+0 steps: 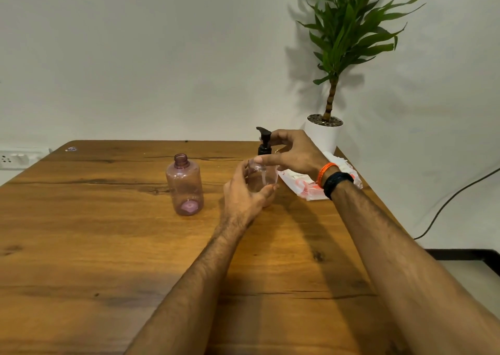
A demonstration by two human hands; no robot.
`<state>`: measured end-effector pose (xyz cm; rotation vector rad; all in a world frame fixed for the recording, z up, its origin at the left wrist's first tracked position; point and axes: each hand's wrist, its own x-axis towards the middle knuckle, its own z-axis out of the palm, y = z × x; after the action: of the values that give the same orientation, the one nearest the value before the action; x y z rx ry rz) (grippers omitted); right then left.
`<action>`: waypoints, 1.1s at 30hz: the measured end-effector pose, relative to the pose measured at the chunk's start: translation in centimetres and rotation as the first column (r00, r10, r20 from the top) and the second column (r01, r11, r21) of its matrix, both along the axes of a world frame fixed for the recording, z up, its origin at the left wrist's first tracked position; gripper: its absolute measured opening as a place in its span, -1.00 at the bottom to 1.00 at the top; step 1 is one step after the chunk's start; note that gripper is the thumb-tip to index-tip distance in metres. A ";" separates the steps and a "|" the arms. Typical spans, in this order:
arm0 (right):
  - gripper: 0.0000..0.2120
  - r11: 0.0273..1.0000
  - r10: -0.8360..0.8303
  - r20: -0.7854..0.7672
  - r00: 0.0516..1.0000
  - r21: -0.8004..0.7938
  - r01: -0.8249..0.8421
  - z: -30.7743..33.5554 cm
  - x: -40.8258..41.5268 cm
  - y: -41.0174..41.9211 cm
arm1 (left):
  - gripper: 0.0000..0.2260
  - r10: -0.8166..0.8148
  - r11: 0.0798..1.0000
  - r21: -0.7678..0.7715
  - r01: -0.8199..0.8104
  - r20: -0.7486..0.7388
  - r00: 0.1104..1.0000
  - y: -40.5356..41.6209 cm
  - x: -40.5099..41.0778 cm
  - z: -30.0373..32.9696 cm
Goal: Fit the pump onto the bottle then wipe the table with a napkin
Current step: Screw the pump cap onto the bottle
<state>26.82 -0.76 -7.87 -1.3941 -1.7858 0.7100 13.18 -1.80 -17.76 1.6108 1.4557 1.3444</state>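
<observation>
A clear pinkish bottle (263, 177) stands on the wooden table (108, 246), and my left hand (244, 192) grips its body from the left. A black pump (264, 142) sits on its neck. My right hand (293, 151) reaches in from the right, its fingers curled round the pump's collar and stem. A second pinkish bottle (185, 185) stands uncapped to the left, apart from both hands. A white and red napkin pack (305, 184) lies on the table behind my right wrist, partly hidden by it.
A potted plant (324, 135) in a white pot stands beyond the table's far right corner. A wall socket (16, 159) is at the far left. A black cable (454, 197) hangs off to the right of the table edge.
</observation>
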 end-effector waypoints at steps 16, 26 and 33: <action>-0.56 0.999 -0.001 -0.195 0.981 -0.038 -0.007 -0.9 0.3 -0.1 | -0.32 0.011 0.999 0.030 -0.011 -0.014 1.000 0.0 -0.1 -0.1; -0.58 0.987 -0.135 -0.195 0.972 0.054 0.148 -1.2 -0.6 0.2 | -0.31 0.009 0.999 0.042 -0.009 -0.001 1.000 0.0 0.0 -0.1; -0.64 0.994 0.100 -0.179 0.979 -0.027 -0.106 -0.8 0.2 -0.3 | -0.30 0.006 1.000 0.022 -0.006 -0.002 1.000 0.2 -0.1 -0.3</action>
<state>27.06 -1.06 -8.68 -1.2278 -1.7207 0.8977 13.11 -1.56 -18.03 1.6234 1.4531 1.3669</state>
